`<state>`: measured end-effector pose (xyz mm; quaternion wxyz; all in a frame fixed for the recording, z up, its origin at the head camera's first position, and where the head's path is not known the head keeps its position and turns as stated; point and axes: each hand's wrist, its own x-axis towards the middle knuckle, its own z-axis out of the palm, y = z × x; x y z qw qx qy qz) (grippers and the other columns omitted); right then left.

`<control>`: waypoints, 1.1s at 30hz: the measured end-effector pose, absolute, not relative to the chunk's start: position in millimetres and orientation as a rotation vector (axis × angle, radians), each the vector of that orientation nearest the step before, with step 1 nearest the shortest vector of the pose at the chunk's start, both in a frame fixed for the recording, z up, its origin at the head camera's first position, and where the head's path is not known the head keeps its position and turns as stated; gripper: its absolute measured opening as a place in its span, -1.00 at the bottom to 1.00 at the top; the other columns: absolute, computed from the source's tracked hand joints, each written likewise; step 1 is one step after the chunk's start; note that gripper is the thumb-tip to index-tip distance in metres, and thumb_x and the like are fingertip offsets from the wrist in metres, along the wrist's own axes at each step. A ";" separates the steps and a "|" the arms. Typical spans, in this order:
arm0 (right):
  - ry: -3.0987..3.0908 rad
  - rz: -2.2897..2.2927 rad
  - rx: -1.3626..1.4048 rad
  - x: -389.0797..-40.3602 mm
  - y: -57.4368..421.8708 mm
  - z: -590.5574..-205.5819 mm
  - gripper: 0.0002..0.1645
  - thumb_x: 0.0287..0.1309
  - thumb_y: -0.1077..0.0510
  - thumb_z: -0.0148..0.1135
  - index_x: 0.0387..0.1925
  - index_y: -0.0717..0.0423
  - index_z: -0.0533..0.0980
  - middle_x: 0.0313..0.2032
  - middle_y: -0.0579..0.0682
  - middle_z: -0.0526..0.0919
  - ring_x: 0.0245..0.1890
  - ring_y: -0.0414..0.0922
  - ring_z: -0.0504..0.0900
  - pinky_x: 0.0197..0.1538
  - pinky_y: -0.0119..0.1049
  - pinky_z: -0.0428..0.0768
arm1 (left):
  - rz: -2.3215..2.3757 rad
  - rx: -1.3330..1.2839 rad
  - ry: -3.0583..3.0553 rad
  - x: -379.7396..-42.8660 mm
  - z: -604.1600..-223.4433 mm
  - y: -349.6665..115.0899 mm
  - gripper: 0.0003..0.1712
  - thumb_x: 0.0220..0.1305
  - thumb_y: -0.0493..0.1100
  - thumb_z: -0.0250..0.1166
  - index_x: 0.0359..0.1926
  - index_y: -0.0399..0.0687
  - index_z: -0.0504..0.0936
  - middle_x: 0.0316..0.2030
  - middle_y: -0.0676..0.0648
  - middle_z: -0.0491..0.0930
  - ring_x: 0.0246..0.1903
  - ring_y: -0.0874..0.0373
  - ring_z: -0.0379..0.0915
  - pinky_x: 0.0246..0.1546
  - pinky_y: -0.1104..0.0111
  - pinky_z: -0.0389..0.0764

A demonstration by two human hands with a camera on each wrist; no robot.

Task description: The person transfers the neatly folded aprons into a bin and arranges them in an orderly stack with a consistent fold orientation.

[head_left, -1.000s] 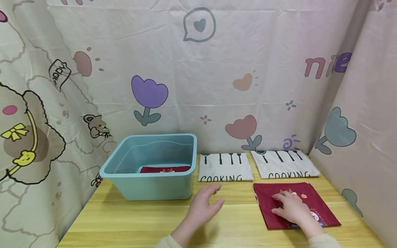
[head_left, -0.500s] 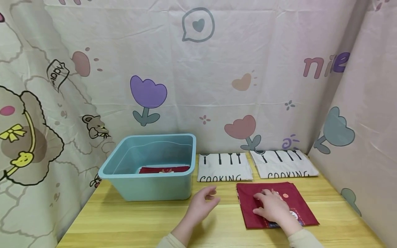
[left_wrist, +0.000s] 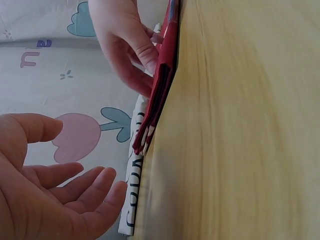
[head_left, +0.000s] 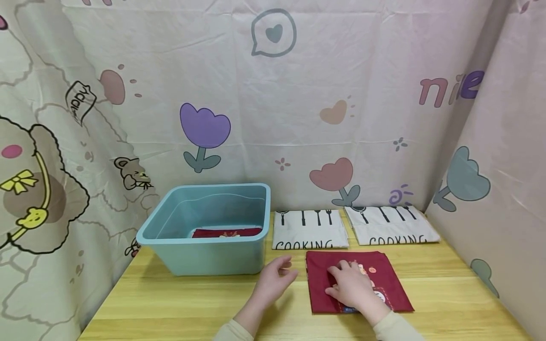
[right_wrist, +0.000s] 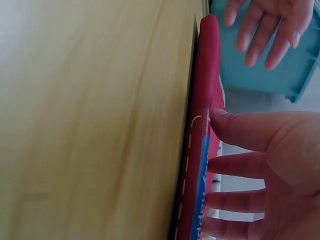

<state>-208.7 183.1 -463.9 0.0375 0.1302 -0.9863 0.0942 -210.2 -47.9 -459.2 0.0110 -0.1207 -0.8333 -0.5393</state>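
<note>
Fabric [head_left: 386, 279], dark red & folded into a flat rectangle, under R hand [head_left: 351, 285]; L hand [head_left: 273, 280] free

R hand's fingers are spread, thumb & tips resting on top of the fabric, not wrapped round it. L hand is relaxed, fingers loosely bent, holding nothing, just L of the fabric. Fabric lies on the near side of the light wood-grain table [head_left: 192, 312], R of ctr., w/ a blue-and-white print by its near edge.

Far L: pale-blue rectangular plastic bin [head_left: 213, 258], w/ dark-red printed cloth [head_left: 251, 232] inside. Far side, R of bin: white folded cloth [head_left: 310, 230], then 2nd white folded cloth [head_left: 392, 226] farther R, both w/ black "COOKING" lettering & utensil prints. Behind: white curtain [head_left: 268, 109] w/ pastel flowers & hearts.
</note>
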 end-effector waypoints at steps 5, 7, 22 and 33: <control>-2.991 0.352 0.466 -207.0 174.7 -466.4 -0.47 -0.06 -0.06 0.54 -0.06 0.09 0.64 -0.14 0.10 0.55 0.04 0.33 0.46 -0.06 0.26 0.55 | -1.682 -0.365 -2.604 -210.8 -459.9 -48.3 -0.42 0.26 -0.15 0.36 0.22 -0.38 0.50 0.01 -0.31 0.60 -0.10 -0.10 0.59 -0.11 0.11 0.64; -2.972 0.414 0.507 -206.2 174.5 -466.6 -0.51 -0.06 -0.03 0.54 -0.09 0.10 0.65 -0.12 0.11 0.57 0.07 0.36 0.45 0.04 0.28 0.50 | -1.689 -0.353 -2.611 -211.3 -460.0 -48.1 -0.41 0.26 -0.15 0.35 0.23 -0.38 0.49 0.02 -0.31 0.60 -0.09 -0.10 0.59 -0.12 0.12 0.65; -2.826 0.945 0.522 -203.9 227.3 -450.6 -0.38 0.19 0.05 0.37 0.21 0.27 0.48 0.08 0.19 0.61 -0.05 0.11 0.64 0.01 0.03 0.61 | -1.733 -0.254 -2.654 -213.4 -458.3 -42.5 -0.34 0.25 -0.08 0.39 0.26 -0.36 0.46 0.03 -0.25 0.59 -0.06 -0.11 0.58 -0.11 0.10 0.65; -2.866 1.010 0.221 -203.4 284.0 -445.5 -0.21 0.26 0.03 0.32 0.31 0.46 0.28 0.05 0.43 0.55 0.04 0.30 0.58 0.10 0.23 0.49 | -2.124 -0.048 -2.545 -216.8 -456.4 -40.0 -0.24 0.26 -0.04 0.39 0.30 -0.45 0.36 0.00 -0.23 0.59 -0.12 -0.06 0.58 -0.24 0.09 0.68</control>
